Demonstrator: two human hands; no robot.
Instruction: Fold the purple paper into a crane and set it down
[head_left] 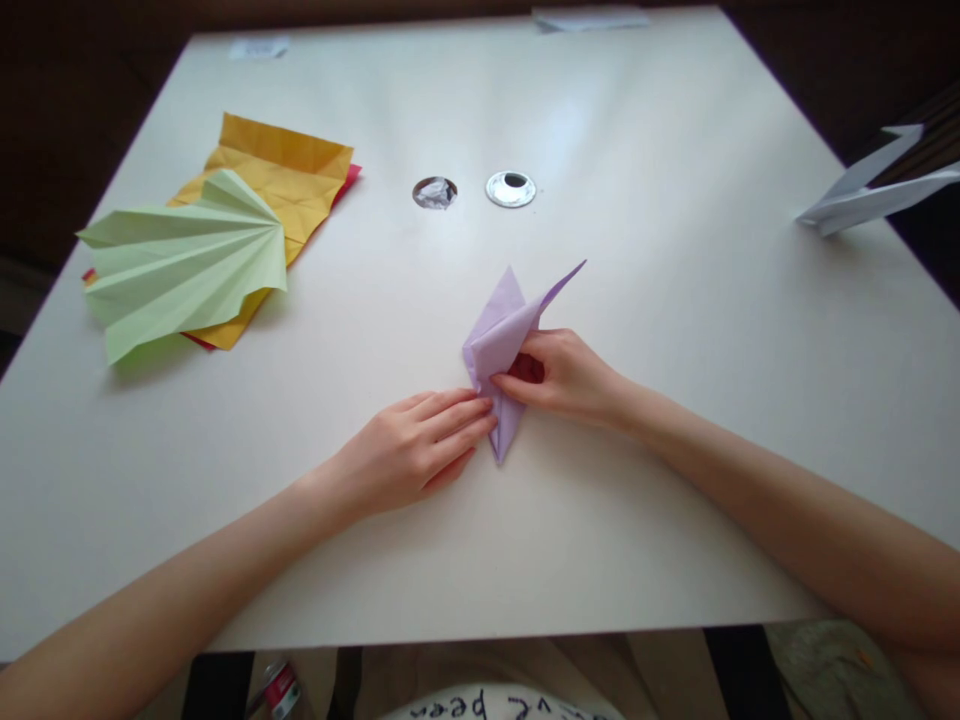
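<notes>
bare forearms (225, 560) — no sleeves

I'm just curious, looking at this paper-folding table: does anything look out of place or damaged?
Only one oddity: of the two round holes in the table, one has crumpled stuff in it and no metal ring, unlike its neighbour. The papers look intact.

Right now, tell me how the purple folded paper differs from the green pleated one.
The purple folded paper is small and pointed, with one flap lifted; the green pleated paper is larger and spread like a fan. The purple one is held between the left hand and right hand; the green one lies untouched on yellow paper. Both rest on the white table.
</notes>
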